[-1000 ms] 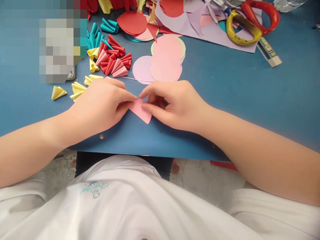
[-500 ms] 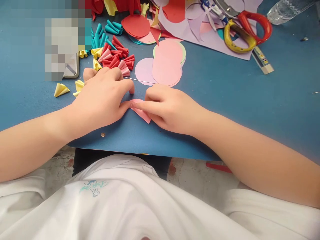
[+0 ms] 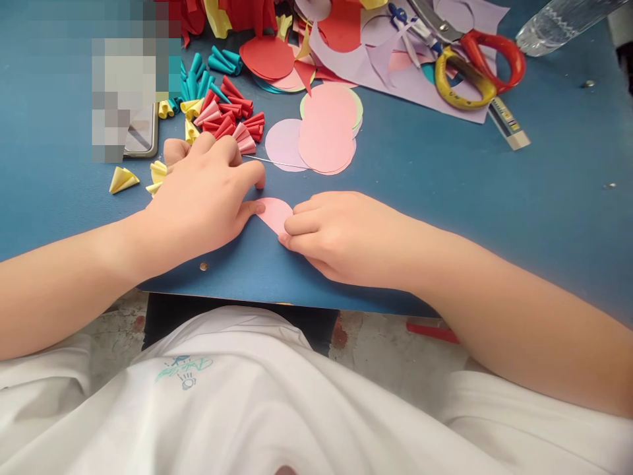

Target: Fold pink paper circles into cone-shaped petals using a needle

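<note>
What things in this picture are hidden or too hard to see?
1. Folded pink paper piece, head view: the right hand and left hand cover most of it, so its folds cannot be told.
2. Flat device, head view: a blurred patch covers most of it.
3. Clear plastic bottle, head view: cut off by the top edge.
4. Red and yellow handled scissors, head view: the blades run under paper scraps.

My right hand [image 3: 336, 231] covers the near part of the folded pink paper [image 3: 273, 212]; its far rounded edge shows. My left hand [image 3: 202, 191] hides some yellow cones [image 3: 158, 173]. A pixelated patch masks most of the phone [image 3: 143, 135]. Top edge crops the bottle [image 3: 558, 23].
</note>
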The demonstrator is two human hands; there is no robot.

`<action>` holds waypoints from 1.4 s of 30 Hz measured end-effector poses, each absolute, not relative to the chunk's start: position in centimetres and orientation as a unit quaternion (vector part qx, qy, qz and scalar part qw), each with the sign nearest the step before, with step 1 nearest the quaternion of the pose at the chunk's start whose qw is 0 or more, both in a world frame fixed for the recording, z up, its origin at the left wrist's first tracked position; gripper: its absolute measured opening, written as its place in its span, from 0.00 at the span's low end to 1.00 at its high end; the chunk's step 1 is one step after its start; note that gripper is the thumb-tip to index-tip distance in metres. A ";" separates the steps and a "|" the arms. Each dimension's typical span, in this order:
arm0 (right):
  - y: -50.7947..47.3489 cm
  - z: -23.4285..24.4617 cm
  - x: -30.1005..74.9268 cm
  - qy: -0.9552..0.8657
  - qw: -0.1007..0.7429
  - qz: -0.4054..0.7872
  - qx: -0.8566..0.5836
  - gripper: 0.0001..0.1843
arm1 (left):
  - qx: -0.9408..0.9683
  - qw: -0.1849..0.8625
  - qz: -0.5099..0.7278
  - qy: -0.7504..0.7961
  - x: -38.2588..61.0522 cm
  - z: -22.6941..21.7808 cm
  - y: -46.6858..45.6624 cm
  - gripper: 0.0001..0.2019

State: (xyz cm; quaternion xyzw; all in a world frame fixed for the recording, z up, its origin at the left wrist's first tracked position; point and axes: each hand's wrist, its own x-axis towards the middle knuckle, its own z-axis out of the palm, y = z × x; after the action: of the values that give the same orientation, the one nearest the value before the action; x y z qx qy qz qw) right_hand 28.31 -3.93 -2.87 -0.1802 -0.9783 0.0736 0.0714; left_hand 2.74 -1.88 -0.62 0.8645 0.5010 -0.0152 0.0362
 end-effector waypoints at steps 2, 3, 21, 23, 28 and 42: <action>-3.9 -2.6 28.5 -0.977 0.052 0.103 -0.177 0.18 | 0.866 0.044 -0.002 0.498 2.6 -0.7 -1.8 0.15; -3.7 -2.6 28.5 -0.976 0.056 0.108 -0.179 0.19 | 0.866 0.052 0.002 0.497 2.5 -0.8 -1.8 0.14; -2.1 -5.4 28.0 -0.864 0.281 0.252 -0.334 0.07 | 0.886 0.261 0.110 0.367 1.0 -1.4 0.6 0.09; -1.9 -5.3 28.1 -0.852 0.287 0.273 -0.343 0.09 | 0.879 0.296 0.126 0.354 1.0 -1.5 0.6 0.11; -1.7 -5.6 28.4 -0.867 0.275 0.245 -0.336 0.16 | 0.887 0.299 0.121 0.329 1.2 -1.6 0.2 0.09; -2.1 -4.9 27.9 -0.857 0.291 0.308 -0.295 0.19 | 0.918 0.206 0.248 0.231 1.0 -0.9 -0.1 0.02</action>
State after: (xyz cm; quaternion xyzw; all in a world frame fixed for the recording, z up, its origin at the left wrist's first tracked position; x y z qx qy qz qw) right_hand 27.93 -2.08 -4.88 -0.2950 -0.8566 0.3079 0.2906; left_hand 1.02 -0.15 -0.93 0.9178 0.2312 0.2485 0.2060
